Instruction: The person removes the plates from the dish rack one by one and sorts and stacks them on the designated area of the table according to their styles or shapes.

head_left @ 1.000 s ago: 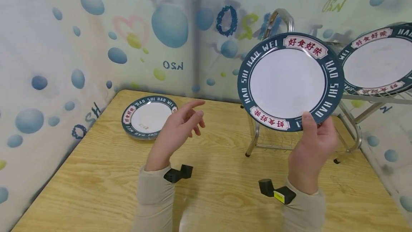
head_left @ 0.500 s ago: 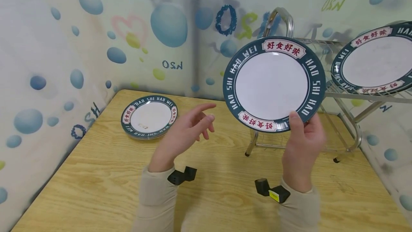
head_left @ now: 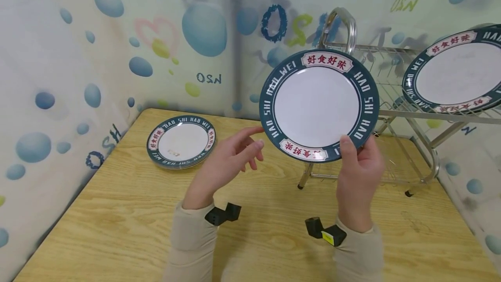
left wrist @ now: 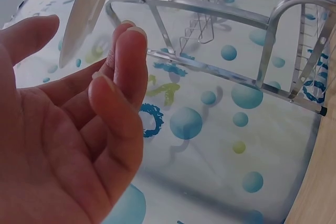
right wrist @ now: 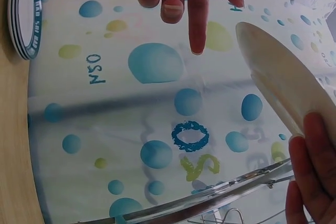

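Plate (head_left: 316,107) pinched at rim in right hand (head_left: 359,177); left hand (head_left: 227,162) near plate, grip slack and parted.

Plate (head_left: 317,106) before rack (head_left: 434,117), right of plate stack (head_left: 182,142)

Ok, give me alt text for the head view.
The right hand holds up a teal-rimmed plate above a wooden table, the left hand near its edge. Matching plates sit stacked at left; another plate rests on a metal rack at right.
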A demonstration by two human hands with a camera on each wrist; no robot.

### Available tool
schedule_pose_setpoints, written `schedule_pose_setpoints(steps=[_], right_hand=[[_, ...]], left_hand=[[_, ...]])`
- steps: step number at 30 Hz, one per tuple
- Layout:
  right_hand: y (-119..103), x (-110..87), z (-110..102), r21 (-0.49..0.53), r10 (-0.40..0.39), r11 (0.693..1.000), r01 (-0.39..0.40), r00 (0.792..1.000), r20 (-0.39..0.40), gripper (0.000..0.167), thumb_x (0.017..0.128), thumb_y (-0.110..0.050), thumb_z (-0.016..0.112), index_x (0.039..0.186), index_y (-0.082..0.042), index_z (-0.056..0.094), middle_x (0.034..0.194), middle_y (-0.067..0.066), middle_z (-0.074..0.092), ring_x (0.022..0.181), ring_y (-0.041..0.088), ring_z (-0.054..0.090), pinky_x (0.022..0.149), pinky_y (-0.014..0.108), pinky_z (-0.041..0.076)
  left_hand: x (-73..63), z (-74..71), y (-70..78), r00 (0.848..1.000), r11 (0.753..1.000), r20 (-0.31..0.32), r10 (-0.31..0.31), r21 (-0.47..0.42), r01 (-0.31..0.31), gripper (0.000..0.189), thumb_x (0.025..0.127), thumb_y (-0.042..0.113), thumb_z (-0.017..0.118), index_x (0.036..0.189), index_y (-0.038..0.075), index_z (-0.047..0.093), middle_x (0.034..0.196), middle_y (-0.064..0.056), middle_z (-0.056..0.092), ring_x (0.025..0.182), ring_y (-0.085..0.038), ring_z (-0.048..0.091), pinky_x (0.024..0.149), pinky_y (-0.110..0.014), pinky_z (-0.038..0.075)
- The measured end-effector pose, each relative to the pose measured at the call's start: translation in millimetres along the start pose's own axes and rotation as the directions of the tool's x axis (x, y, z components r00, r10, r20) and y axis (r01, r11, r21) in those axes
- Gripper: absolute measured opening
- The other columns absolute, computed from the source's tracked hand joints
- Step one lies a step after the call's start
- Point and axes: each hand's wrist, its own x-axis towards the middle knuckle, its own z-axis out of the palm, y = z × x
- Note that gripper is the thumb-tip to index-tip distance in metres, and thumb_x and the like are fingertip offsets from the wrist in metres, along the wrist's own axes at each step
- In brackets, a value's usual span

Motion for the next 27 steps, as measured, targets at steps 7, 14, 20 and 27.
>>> schedule_pose_setpoints(steps=[7, 14, 20, 27], right_hand=[[1, -4.1, 5, -0.100, 0.019, 0.995, -0.017, 1.000, 0.016, 0.027, 0.088, -0.013, 0.056, 0.112, -0.003, 0.058, 0.097, 0.012, 0.064, 0.072, 0.017, 0.056, 0.065, 0.019, 0.047], [3, -7.5, 9, -0.174, 0.012, 0.985, -0.001, 0.998, 0.065, 0.027, 0.089, -0.016, 0.054, 0.113, -0.005, 0.058, 0.096, 0.010, 0.065, 0.065, 0.016, 0.053, 0.053, 0.017, 0.043], [7, -8.4, 11, -0.183, 0.003, 0.983, 0.017, 0.994, 0.108, 0.026, 0.089, -0.015, 0.054, 0.112, -0.004, 0.058, 0.093, 0.009, 0.065, 0.059, 0.015, 0.051, 0.045, 0.018, 0.037], [7, -7.9, 12, -0.178, 0.035, 0.984, 0.000, 0.980, 0.194, 0.030, 0.090, -0.018, 0.053, 0.117, -0.007, 0.055, 0.099, 0.008, 0.064, 0.066, 0.016, 0.054, 0.052, 0.020, 0.041]], left_hand=[[-9.1, -2.3, 26.7, 1.000, 0.999, -0.013, -0.023, -0.030, 0.023, 0.039, 0.093, 0.029, 0.046, 0.130, 0.016, 0.043, 0.084, -0.007, 0.059, 0.070, -0.025, 0.057, 0.061, -0.038, 0.045], [-2.7, -0.9, 7.7, 1.000, 0.999, -0.004, 0.016, -0.042, -0.016, 0.034, 0.091, 0.043, 0.045, 0.122, 0.029, 0.046, 0.084, -0.003, 0.059, 0.068, -0.020, 0.058, 0.058, -0.035, 0.045], [-5.9, -2.4, 20.0, 1.000, 0.997, -0.015, -0.020, -0.081, 0.018, 0.030, 0.093, 0.032, 0.046, 0.120, 0.020, 0.046, 0.086, -0.011, 0.060, 0.071, -0.028, 0.058, 0.059, -0.037, 0.045], [-8.2, -3.1, 22.6, 0.997, 0.994, -0.034, -0.068, -0.092, 0.065, 0.026, 0.094, 0.030, 0.044, 0.114, 0.016, 0.048, 0.086, -0.009, 0.059, 0.073, -0.026, 0.057, 0.063, -0.039, 0.046]])
